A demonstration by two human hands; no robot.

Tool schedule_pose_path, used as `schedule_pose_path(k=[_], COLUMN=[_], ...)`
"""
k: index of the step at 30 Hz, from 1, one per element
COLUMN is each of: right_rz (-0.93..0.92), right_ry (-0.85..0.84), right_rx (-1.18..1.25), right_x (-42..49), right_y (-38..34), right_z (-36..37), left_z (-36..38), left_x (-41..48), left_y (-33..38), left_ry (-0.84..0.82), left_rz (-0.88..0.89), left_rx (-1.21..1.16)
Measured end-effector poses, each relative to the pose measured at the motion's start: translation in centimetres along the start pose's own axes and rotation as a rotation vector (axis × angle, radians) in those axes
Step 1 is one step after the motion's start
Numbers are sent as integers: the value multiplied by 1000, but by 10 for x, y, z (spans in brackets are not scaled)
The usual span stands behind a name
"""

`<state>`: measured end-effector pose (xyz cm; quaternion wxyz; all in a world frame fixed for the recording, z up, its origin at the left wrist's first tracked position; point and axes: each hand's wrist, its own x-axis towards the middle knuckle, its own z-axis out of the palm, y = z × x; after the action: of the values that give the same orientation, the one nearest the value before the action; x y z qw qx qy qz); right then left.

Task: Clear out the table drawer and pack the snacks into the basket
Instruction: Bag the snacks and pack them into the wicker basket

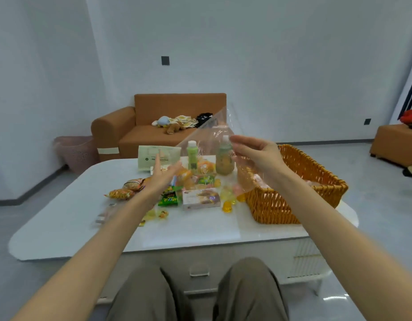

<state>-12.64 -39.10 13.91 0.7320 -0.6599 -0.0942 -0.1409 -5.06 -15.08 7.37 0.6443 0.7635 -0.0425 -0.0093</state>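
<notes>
Pinching one clear plastic bag (209, 135) between thumb and curled fingers, the right hand (253, 156) holds it raised above the table (61, 216). The film spreads up and to the left of the grip and hangs down below it.

Seen through the film, just left of the grip, two bottles stand upright: one pale green (192, 156) and one yellow-green (224, 158), the second nearer the fingers. Directly below and to the right of the grip sits one orange woven basket (274, 207) with something pale pink inside; what it is I cannot tell.

The left hand (162, 173), blurred, hovers further left and lower, fingers straight and spread, holding nothing, over the loose pile of snacks. Below the grip lie one white box (200, 199), one green packet (168, 199) and at least three yellow jelly cups (227, 207). Two orange packets (119, 194) lie far left of the pile, touching each other. One pale paper pouch (149, 156) stands behind the left hand.

Well below both hands, the table's one drawer (199, 272) is shut, between the person's knees.

Beyond the table are one brown sofa (154, 135) with soft toys on it, one pink bin (76, 151) and one brown ottoman (395, 144).
</notes>
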Motion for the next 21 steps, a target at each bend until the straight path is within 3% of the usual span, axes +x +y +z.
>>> schedule_pose_path(k=[6, 11, 16, 19, 21], right_rz=[132, 210, 452, 406, 316], right_ry=[60, 123, -102, -218, -198], right_rx=[6, -226, -407, -697, -877], right_x=[-21, -32, -34, -29, -23], right_y=[53, 103, 136, 161, 178], right_z=[23, 34, 51, 60, 67], left_z=[-34, -51, -76, -87, -91], left_x=[-26, -42, -55, -59, -56], left_y=[-63, -87, -102, -110, -117], left_ry=[-3, 168, 164, 124, 103], left_rz=[-137, -101, -44, -49, -56], left_rx=[-367, -365, -304, -267, -274])
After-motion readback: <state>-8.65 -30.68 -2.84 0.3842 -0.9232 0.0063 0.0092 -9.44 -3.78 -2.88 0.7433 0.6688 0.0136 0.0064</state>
